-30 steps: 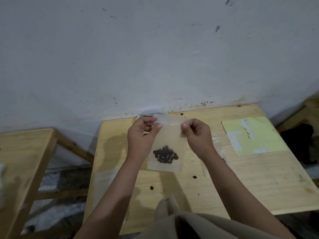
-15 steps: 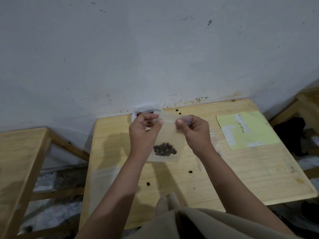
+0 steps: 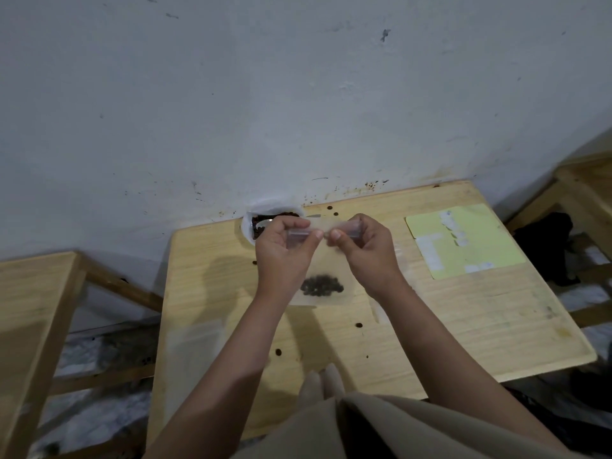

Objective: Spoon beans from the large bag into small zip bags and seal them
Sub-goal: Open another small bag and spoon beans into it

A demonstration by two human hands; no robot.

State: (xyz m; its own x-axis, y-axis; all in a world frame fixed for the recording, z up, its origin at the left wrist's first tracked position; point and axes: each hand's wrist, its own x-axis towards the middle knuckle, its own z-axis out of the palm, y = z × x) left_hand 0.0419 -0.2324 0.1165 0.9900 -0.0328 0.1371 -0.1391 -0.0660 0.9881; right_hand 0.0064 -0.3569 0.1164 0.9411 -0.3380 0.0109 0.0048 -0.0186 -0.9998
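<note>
At the far left of the frame a second wooden table [image 3: 36, 293] is seen, well apart from the work. On the left part of the tabletop [image 3: 463, 326], low in the frame, a faint flat clear sheet [image 3: 193, 346] is made out; it may be an unfilled bag, though this cannot be told. Near the wall, at upper centre, the large bag [image 3: 265, 220] stands open with dark beans showing inside, and something pale, perhaps the spoon, is glimpsed in its mouth.

In front of it, the zip bag [image 3: 319, 293] is held up above the tabletop at the centre of the frame. The left hand [image 3: 281, 250] is closed on the left end of its top strip, thumb against forefinger. A cluster of beans [image 3: 322, 287] is seen resting at the bottom of the bag. The right hand [image 3: 367, 250] is closed on the strip likewise, its thumb almost touching the left thumb.

This bag is judged filled, and its sealing is judged under way; whether the zip is fully pressed shut cannot be told. More filling may be left, as the large bag is far from empty.

A few loose beans [image 3: 358, 325] lie scattered on the bare wood below the hands. To the right a yellow-green card [image 3: 463, 240] lies flat. Open room is seen between the hands and the card, and toward the near edge; the right edge is well apart from the hands.
</note>
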